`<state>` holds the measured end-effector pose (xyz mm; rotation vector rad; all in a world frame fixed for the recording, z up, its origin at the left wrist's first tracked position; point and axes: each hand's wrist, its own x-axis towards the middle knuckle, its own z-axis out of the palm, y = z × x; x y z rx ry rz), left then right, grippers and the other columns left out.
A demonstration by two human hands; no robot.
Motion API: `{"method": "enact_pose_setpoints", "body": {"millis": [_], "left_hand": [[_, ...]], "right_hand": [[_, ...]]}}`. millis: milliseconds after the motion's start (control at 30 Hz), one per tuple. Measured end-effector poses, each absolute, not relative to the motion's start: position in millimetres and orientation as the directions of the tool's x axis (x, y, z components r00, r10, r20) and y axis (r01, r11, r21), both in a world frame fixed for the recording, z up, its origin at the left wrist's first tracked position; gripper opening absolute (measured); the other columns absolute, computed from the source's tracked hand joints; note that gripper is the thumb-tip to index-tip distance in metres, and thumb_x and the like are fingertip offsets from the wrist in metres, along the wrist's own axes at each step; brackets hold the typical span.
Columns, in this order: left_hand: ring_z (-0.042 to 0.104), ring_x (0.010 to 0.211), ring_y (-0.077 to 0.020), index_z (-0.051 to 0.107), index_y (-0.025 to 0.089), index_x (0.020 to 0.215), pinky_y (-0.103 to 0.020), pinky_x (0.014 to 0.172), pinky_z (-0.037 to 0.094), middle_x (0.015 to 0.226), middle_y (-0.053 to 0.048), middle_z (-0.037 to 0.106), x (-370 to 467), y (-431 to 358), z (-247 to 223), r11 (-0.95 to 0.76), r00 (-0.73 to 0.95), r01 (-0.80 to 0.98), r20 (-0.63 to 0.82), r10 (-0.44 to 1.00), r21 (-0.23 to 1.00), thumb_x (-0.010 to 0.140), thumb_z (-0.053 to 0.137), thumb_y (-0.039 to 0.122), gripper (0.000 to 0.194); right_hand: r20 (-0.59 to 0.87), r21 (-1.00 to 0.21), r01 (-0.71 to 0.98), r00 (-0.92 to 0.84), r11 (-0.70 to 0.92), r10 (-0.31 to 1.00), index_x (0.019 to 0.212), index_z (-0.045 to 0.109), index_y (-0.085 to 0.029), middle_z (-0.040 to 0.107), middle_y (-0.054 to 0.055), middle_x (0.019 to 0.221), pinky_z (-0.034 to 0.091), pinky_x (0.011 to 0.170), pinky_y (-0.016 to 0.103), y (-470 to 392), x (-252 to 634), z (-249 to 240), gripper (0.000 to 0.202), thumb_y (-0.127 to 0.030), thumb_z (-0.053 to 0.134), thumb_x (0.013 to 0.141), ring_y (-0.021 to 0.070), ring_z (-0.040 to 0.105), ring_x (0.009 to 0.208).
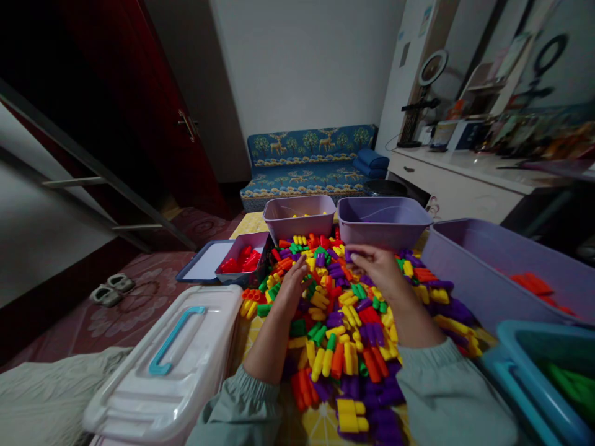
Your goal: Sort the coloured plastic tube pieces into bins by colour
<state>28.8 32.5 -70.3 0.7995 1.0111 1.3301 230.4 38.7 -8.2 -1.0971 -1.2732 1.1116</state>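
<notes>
A large heap of plastic building blocks (325, 300) in yellow, purple, green, orange and red is spread over the table in front of me. My left hand (292, 282) hovers at the heap's left side, fingers apart, with nothing visible in it. At the far side of the heap, my right hand (374, 263) pinches a purple building block (348, 255) between thumb and fingertips. Just beyond my hands stand a pale purple bin (300, 226) with some yellow pieces and a second purple bin (383, 230) with a little purple inside.
On the right, a purple bin (469, 272) contains orange-red blocks, and a blue bin (525, 371) has green ones. A small box (227, 272) of red pieces sits at the left, behind a lidded storage box (186, 353). A patterned sofa (311, 164) is against the wall.
</notes>
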Motion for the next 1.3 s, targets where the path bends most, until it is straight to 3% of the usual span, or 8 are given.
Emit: {"method": "enact_pose_setpoints", "body": {"millis": [100,233,400,567,667,800,1000,1300], "left_hand": [[0.039,0.135,-0.0267,0.054,0.020,0.131,-0.040,0.102,0.044,0.146,-0.010,0.043,29,33,-70,0.099,-0.040,-0.389,-0.124,0.992,0.916,0.081,0.057,0.027,0.050],[0.039,0.135,-0.0271,0.057,0.019,0.128,-0.040,0.103,0.043,0.144,-0.012,0.045,30,28,-66,0.093,-0.043,-0.352,-0.116,0.992,0.931,0.077,0.060,0.022,0.051],[0.044,0.131,-0.0301,0.058,0.018,0.127,-0.044,0.106,0.038,0.141,-0.012,0.049,31,23,-67,0.056,-0.013,-0.246,-0.061,0.998,0.968,0.072,0.067,0.026,0.056],[0.042,0.132,-0.0303,0.063,0.020,0.121,-0.044,0.110,0.033,0.136,-0.009,0.054,31,28,-75,-0.020,0.003,-0.075,0.020,1.000,0.997,0.067,0.074,0.028,0.056],[0.045,0.130,-0.0285,0.065,0.019,0.118,-0.043,0.110,0.033,0.131,-0.009,0.059,32,29,-76,-0.064,0.008,0.079,0.063,0.998,0.995,0.069,0.073,0.025,0.050],[0.050,0.122,-0.0259,0.061,0.016,0.123,-0.039,0.105,0.036,0.127,-0.011,0.059,33,22,-67,-0.079,0.034,0.374,0.072,0.997,0.924,0.070,0.070,0.023,0.053],[0.056,0.108,-0.0261,0.056,0.020,0.129,-0.036,0.095,0.042,0.115,-0.011,0.060,34,8,-54,-0.143,0.106,0.697,0.096,0.990,0.702,0.062,0.076,0.030,0.071],[0.058,0.100,-0.0286,0.056,0.022,0.130,-0.036,0.089,0.044,0.108,-0.011,0.062,38,6,-57,-0.237,0.154,0.690,0.182,0.971,0.684,0.058,0.073,0.020,0.074]], "right_hand": [[0.322,-0.904,-0.211,0.234,0.371,0.917,0.123,0.057,-0.023,0.069,0.006,0.104,0.054,0.078,0.030,59,232,11,0.055,-0.029,0.068,0.069,0.0166,0.069,0.087],[0.320,-0.894,-0.205,0.332,0.399,0.887,0.118,0.058,-0.021,0.067,0.009,0.111,0.055,0.075,0.031,58,228,15,0.053,-0.032,0.069,0.068,0.0184,0.069,0.088],[0.227,-0.971,-0.017,0.257,0.239,0.940,0.093,0.067,-0.014,0.071,0.012,0.095,0.054,0.068,0.032,39,233,-14,0.035,-0.038,0.065,0.068,0.0222,0.068,0.083],[0.258,-0.942,0.262,0.156,0.212,0.953,0.094,0.068,-0.014,0.072,0.012,0.095,0.053,0.080,0.037,42,243,-45,0.029,-0.032,0.060,0.072,0.0228,0.068,0.086],[0.232,-0.836,0.514,0.011,0.193,0.973,0.111,0.065,-0.016,0.069,0.012,0.111,0.050,0.090,0.038,44,241,-56,0.037,-0.022,0.057,0.075,0.0230,0.066,0.099],[0.199,-0.591,0.773,-0.140,0.233,0.970,0.130,0.055,-0.016,0.060,0.013,0.127,0.040,0.103,0.040,36,227,-61,0.054,-0.015,0.058,0.075,0.0255,0.055,0.118],[0.090,-0.517,0.839,-0.143,0.169,0.986,0.132,0.052,-0.020,0.056,0.014,0.126,0.048,0.089,0.036,26,213,-58,0.058,-0.024,0.063,0.076,0.0261,0.060,0.107],[0.064,-0.449,0.888,-0.082,0.102,0.995,0.114,0.064,-0.022,0.059,0.010,0.115,0.047,0.083,0.032,20,211,-52,0.040,-0.033,0.065,0.075,0.0221,0.062,0.097]]}}
